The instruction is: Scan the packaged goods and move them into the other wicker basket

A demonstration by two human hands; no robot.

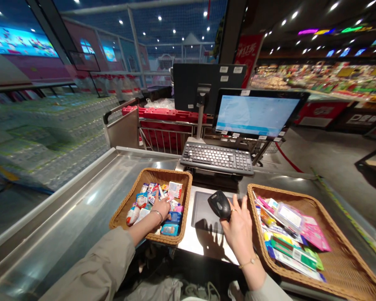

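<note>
My left hand [161, 207] reaches into the left wicker basket [125, 209] and its fingers are closed among several small packets [174, 189]; what they grip is hidden. My right hand [238, 228] holds a black handheld barcode scanner [219, 204] over a dark scan pad [203, 213] on the steel counter. The right wicker basket [338, 259] lies beside this hand, holding flat packaged goods [288, 234] such as toothbrush packs and pink packets.
A black keyboard [217, 157] and a lit monitor [257, 113] stand behind the pad. A steel checkout trough [81, 200] runs to the left. Red shopping baskets [166, 113] and a metal railing stand behind the counter. Store shelves show at far right.
</note>
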